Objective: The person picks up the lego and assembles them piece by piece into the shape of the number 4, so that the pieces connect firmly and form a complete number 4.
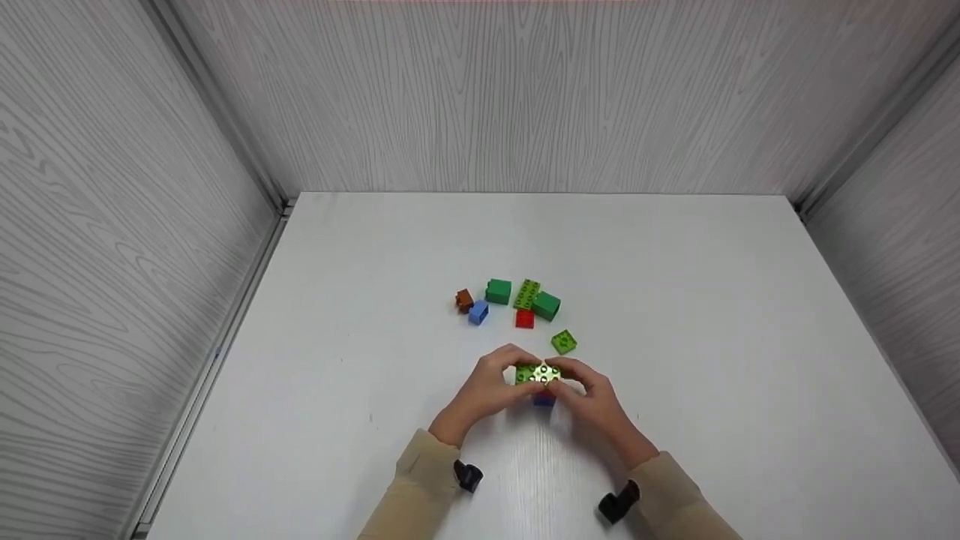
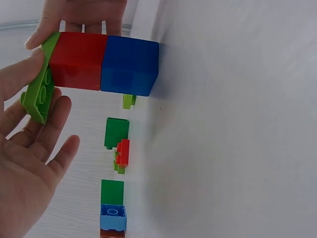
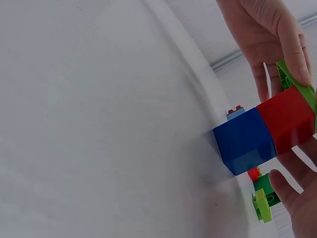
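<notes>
A lime-green studded plate (image 1: 528, 373) lies across the top of a red block (image 2: 78, 60), which sits on a dark blue block (image 2: 130, 65) at the table. The plate's left end sticks out past the red block. My left hand (image 1: 486, 386) pinches that overhanging end between thumb and fingers. From the other side my right hand (image 1: 596, 396) holds the plate's right end, thumb at the near edge and index finger at the far edge. Both hands partly cover the stack in the head view.
Beyond the hands lie a small lime piece (image 1: 564, 342), a red brick (image 1: 525, 319), a long lime plate (image 1: 527, 292), two green blocks (image 1: 498, 291), a light blue brick (image 1: 478, 312) and a brown brick (image 1: 464, 301). Grey wood-grain walls (image 1: 480, 97) enclose the white table (image 1: 712, 315).
</notes>
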A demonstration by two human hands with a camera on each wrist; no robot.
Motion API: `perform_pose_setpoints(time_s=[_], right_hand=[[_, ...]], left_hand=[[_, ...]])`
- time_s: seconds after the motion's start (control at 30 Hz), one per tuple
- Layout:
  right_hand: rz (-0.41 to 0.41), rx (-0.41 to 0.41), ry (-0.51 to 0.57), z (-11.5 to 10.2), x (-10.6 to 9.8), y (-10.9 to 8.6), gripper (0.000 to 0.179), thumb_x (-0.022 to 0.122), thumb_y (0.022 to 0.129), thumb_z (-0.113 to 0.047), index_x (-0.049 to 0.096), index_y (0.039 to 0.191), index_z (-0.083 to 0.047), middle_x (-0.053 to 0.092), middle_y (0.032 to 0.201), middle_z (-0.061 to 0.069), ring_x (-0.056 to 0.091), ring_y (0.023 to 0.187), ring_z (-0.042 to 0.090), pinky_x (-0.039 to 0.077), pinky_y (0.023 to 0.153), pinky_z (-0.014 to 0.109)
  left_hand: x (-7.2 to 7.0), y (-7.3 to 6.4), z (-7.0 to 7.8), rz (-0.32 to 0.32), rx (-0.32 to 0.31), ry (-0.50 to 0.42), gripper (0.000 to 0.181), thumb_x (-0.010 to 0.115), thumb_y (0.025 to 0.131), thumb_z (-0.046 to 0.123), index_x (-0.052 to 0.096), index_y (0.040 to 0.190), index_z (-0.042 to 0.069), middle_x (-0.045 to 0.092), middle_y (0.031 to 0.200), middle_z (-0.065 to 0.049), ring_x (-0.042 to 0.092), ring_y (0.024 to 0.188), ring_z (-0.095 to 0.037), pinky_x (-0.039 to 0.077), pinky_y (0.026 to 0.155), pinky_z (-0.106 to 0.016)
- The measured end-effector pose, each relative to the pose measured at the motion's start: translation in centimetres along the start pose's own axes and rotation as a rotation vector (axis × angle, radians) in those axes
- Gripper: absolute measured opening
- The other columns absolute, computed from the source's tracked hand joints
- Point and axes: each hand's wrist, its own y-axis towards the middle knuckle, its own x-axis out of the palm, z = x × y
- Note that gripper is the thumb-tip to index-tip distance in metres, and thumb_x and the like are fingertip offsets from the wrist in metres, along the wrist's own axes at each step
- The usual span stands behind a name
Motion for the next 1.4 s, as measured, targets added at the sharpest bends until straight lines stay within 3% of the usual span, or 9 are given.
perform_pose_setpoints(time_s=[0.43,0.63,0.8,0.9,1.07,1.13,1.4], right_hand=[[0.011,-0.008,0.032,0.1,0.3,-0.1,0.029,0.062,0.089,-0.009,0.058,0.116,0.001,0.061,0.110,0.009,0.057,0.101,0.020,0.041,0.091,0.053],[0.006,0.027,0.016,0.0,0.4,-0.3,0.030,0.061,0.090,-0.012,0.058,0.117,0.001,0.061,0.111,0.007,0.057,0.100,0.018,0.044,0.091,0.044],[0.020,0.045,0.015,-0.1,0.4,-0.1,0.029,0.062,0.090,-0.012,0.058,0.116,0.000,0.062,0.109,0.005,0.057,0.099,0.018,0.044,0.091,0.046],[0.018,0.055,0.016,-0.1,0.3,0.0,0.029,0.061,0.090,-0.013,0.059,0.116,-0.001,0.061,0.108,0.004,0.056,0.098,0.018,0.043,0.092,0.045],[0.008,0.062,0.025,0.1,0.3,0.0,0.030,0.062,0.090,-0.013,0.058,0.117,-0.001,0.061,0.109,0.006,0.056,0.096,0.018,0.045,0.090,0.040],[0.006,0.065,0.026,0.1,0.3,0.0,0.029,0.062,0.090,-0.013,0.059,0.116,-0.001,0.061,0.108,0.006,0.056,0.095,0.018,0.045,0.089,0.040],[0.006,0.056,0.004,0.2,0.4,-0.2,0.028,0.062,0.090,-0.013,0.059,0.116,-0.001,0.061,0.109,0.011,0.056,0.094,0.017,0.045,0.089,0.041]], left_hand=[[0.0,-0.2,-0.2,-0.001,-0.058,-0.018,0.031,0.073,0.081,0.029,0.067,0.109,0.018,0.059,0.104,0.009,0.054,0.099,-0.007,0.044,0.092,-0.030],[-0.7,-0.2,-0.5,0.016,-0.059,-0.087,0.034,0.068,0.085,0.032,0.065,0.113,0.014,0.061,0.108,-0.003,0.056,0.100,-0.015,0.045,0.091,-0.042],[-1.4,1.2,-0.8,0.120,-0.088,-0.068,0.031,0.061,0.090,0.032,0.064,0.112,0.011,0.061,0.108,-0.008,0.057,0.098,-0.014,0.045,0.091,-0.041],[-1.3,2.5,-1.3,0.167,-0.100,-0.005,0.030,0.061,0.090,0.032,0.064,0.111,0.010,0.061,0.106,-0.006,0.056,0.096,-0.013,0.046,0.090,-0.040],[-0.7,4.4,-2.0,0.223,-0.101,0.084,0.026,0.063,0.089,0.023,0.065,0.107,0.004,0.060,0.103,-0.011,0.057,0.094,-0.022,0.047,0.085,-0.043],[-0.4,5.1,-2.4,0.242,-0.132,0.114,0.027,0.064,0.089,0.021,0.064,0.107,0.001,0.060,0.103,-0.014,0.057,0.095,-0.025,0.048,0.084,-0.042],[0.6,7.7,-3.3,0.264,-0.372,0.273,0.036,0.065,0.088,0.023,0.061,0.115,0.000,0.057,0.112,-0.013,0.054,0.102,-0.023,0.047,0.087,-0.033]])
